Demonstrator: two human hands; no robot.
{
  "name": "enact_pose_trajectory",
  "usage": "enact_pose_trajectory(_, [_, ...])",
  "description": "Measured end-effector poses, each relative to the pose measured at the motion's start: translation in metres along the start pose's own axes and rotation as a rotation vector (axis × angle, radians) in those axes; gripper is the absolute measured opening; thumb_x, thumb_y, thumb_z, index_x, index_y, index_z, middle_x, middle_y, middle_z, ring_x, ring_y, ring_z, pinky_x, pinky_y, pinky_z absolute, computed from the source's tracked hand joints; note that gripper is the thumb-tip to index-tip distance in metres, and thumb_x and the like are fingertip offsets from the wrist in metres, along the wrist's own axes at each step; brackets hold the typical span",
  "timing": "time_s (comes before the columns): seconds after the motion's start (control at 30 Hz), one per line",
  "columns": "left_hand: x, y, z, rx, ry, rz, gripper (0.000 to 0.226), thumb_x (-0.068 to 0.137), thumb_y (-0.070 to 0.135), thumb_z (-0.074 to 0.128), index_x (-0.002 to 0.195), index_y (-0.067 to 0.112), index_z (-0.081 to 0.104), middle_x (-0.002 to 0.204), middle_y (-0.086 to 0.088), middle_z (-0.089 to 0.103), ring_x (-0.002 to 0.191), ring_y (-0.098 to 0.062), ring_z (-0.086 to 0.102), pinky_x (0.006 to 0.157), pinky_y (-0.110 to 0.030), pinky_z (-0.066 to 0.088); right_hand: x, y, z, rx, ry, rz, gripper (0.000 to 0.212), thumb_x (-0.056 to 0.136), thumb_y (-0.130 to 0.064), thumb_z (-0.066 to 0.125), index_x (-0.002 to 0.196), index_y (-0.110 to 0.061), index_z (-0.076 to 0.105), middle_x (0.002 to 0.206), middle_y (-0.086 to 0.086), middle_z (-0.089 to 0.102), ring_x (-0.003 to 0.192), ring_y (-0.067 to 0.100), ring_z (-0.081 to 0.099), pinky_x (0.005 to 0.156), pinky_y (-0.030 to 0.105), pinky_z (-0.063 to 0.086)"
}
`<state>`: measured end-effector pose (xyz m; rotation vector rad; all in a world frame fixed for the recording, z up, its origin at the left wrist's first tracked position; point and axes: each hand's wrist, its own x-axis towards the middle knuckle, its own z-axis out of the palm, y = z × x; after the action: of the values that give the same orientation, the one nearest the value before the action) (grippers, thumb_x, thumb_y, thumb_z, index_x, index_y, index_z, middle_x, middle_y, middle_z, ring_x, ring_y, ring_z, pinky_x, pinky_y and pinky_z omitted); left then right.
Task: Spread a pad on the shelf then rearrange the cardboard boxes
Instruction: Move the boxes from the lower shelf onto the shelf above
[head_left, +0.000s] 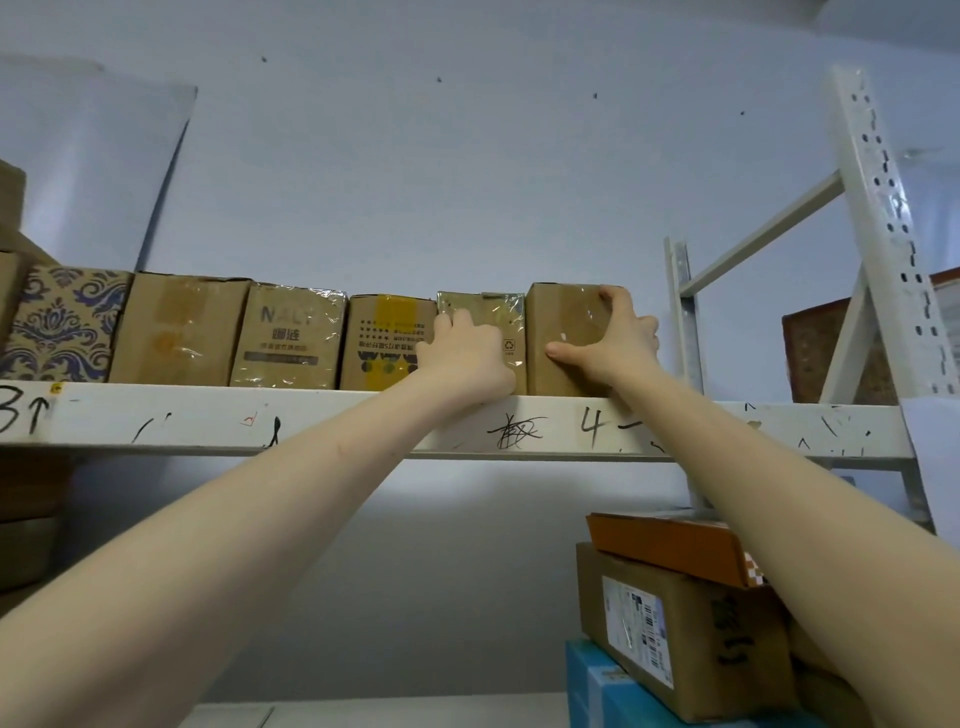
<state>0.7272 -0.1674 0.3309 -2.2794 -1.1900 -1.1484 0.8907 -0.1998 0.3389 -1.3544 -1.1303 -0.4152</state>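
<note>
A row of cardboard boxes stands along the front of a white metal shelf (208, 415) above my head. My right hand (608, 343) grips the rightmost plain brown box (569, 317), thumb on its front and fingers over its top right corner. My left hand (462, 353) presses flat against the front of the small tape-wrapped box (493, 312) just left of it. Further left stand a box with yellow tape (384, 338), a wrapped box with printed letters (285, 338), a plain brown box (176, 327) and a blue-patterned box (62, 322). No pad shows from this low angle.
A white perforated upright (883, 208) and a diagonal brace close the shelf's right end, with a brown board (821, 353) behind them. Below right, an orange box (670, 545) lies on a labelled brown box (685, 629) on a blue box (597, 691). More boxes stack at far left.
</note>
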Motion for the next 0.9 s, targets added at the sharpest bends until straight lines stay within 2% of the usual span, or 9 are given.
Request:
enact_pose_trajectory(0.17, [-0.010,0.010,-0.004,-0.057,-0.016,0.008,0.044,0.084,0.012,0.047,0.128,0.016,0.052,0.136,-0.014,0.035,0.132,-0.033,0.025,0.105,-0.049,0.034,-0.007,0.000,-0.003,-0.054,-0.015,-0.004,0.081,0.080,-0.026,0.075,0.145,-0.031,0.027,0.136,0.014,0.032,0.126,0.033,0.039,0.100,0.036,0.036])
enact_pose_trajectory(0.23, [-0.016,0.014,-0.007,-0.061,-0.012,0.013,0.043,0.084,0.012,0.047,0.126,0.017,0.053,0.133,-0.014,0.037,0.131,-0.032,0.026,0.104,-0.047,0.035,-0.012,0.001,-0.004,-0.152,-0.039,-0.005,0.076,0.083,-0.019,0.069,0.146,-0.030,0.027,0.137,0.014,0.032,0.126,0.033,0.038,0.092,0.036,0.039])
enact_pose_trajectory(0.33, [-0.027,0.019,-0.006,-0.101,0.032,0.035,0.041,0.083,0.013,0.049,0.123,0.017,0.055,0.128,-0.013,0.040,0.128,-0.031,0.029,0.100,-0.044,0.037,-0.025,0.004,-0.006,-0.220,-0.017,-0.024,0.064,0.082,-0.008,0.058,0.140,-0.025,0.036,0.137,0.011,0.033,0.124,0.029,0.039,0.086,0.034,0.040])
enact_pose_trajectory(0.4, [-0.036,0.024,-0.005,-0.143,0.103,0.071,0.037,0.083,0.014,0.051,0.120,0.018,0.057,0.124,-0.012,0.044,0.125,-0.031,0.033,0.096,-0.040,0.038,-0.036,0.005,-0.008,-0.185,0.033,-0.061,0.057,0.082,-0.009,0.057,0.135,-0.023,0.041,0.136,0.008,0.035,0.122,0.026,0.041,0.094,0.038,0.044])
enact_pose_trajectory(0.5, [-0.051,0.035,-0.004,-0.173,0.247,0.140,0.032,0.084,0.017,0.053,0.115,0.019,0.060,0.121,-0.008,0.047,0.121,-0.027,0.038,0.085,-0.035,0.040,-0.054,0.012,-0.011,-0.100,0.101,-0.183,0.046,0.085,-0.011,0.057,0.127,-0.025,0.047,0.132,0.004,0.040,0.119,0.021,0.045,0.096,0.041,0.046])
enact_pose_trajectory(0.63, [-0.078,0.050,0.005,-0.241,0.383,0.235,0.024,0.083,0.017,0.055,0.105,0.017,0.063,0.113,-0.005,0.051,0.112,-0.023,0.046,0.081,-0.036,0.046,-0.083,0.035,-0.022,0.039,0.155,-0.387,0.031,0.086,-0.002,0.054,0.112,-0.020,0.057,0.115,-0.001,0.049,0.100,0.012,0.055,0.085,0.037,0.052])
enact_pose_trajectory(0.7, [-0.093,0.059,0.012,-0.257,0.408,0.288,0.019,0.084,0.016,0.055,0.101,0.016,0.063,0.108,-0.004,0.052,0.105,-0.021,0.049,0.073,-0.032,0.043,-0.098,0.047,-0.033,0.101,0.172,-0.453,0.025,0.087,0.002,0.055,0.105,-0.014,0.060,0.107,0.000,0.052,0.088,0.008,0.055,0.078,0.029,0.052])
enact_pose_trajectory(0.8, [-0.112,0.067,0.025,-0.307,0.395,0.330,0.015,0.083,0.014,0.055,0.095,0.016,0.063,0.099,-0.002,0.052,0.089,-0.019,0.053,0.063,-0.030,0.042,-0.118,0.063,-0.046,0.140,0.192,-0.511,0.015,0.088,-0.002,0.060,0.101,-0.011,0.060,0.097,-0.003,0.055,0.079,0.003,0.053,0.073,0.019,0.047])
enact_pose_trajectory(0.9, [-0.134,0.076,0.041,-0.350,0.316,0.312,0.012,0.083,0.014,0.055,0.093,0.016,0.063,0.098,0.000,0.052,0.082,-0.018,0.055,0.063,-0.034,0.047,-0.137,0.086,-0.061,0.168,0.121,-0.455,0.005,0.094,-0.021,0.057,0.097,-0.018,0.061,0.081,-0.010,0.061,0.072,0.006,0.059,0.065,0.031,0.051])
